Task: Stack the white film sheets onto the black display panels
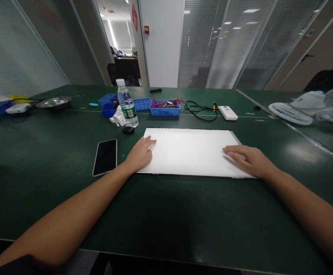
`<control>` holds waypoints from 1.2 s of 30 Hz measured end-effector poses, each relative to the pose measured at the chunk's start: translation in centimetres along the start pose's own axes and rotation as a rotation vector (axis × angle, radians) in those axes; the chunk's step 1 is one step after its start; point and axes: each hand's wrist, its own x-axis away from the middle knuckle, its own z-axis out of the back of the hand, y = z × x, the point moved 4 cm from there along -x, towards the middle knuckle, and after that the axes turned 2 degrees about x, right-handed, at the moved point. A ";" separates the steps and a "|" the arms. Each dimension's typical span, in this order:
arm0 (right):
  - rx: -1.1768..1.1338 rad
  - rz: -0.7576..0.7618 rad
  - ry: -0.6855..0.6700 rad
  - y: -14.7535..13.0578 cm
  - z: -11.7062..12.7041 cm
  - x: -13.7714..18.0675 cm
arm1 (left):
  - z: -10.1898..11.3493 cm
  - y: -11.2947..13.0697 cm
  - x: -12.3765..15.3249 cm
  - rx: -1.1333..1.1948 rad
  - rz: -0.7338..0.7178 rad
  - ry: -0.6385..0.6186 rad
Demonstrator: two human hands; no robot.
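A flat white rectangular panel [190, 151] lies on the dark green table [166, 217] in front of me. My left hand [140, 152] rests on the panel's left edge with fingers stretched out flat. My right hand [250, 160] lies on the panel's right side, fingers extended and pointing left. Neither hand holds anything.
A black phone [105, 156] lies left of the panel. Behind stand a water bottle [127, 104], a black cap [128, 130], blue trays [164, 109] with small coloured parts, a black cable [199, 110] and a white box [227, 113]. A white fan [312, 105] lies at right, a metal bowl [54, 102] at left.
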 end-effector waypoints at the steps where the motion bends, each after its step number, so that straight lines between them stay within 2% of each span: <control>1: -0.003 0.004 -0.003 0.0 0.0 0.0 | -0.1 -0.1 0.0 0.005 0.009 -0.002; 14: -0.106 -0.031 -0.028 0.3 -0.7 0.1 | 0.4 -0.2 0.1 0.000 0.072 -0.077; 36: -0.196 -0.043 -0.092 -0.5 -0.5 -0.2 | 0.3 -0.1 -0.1 -0.095 0.073 -0.042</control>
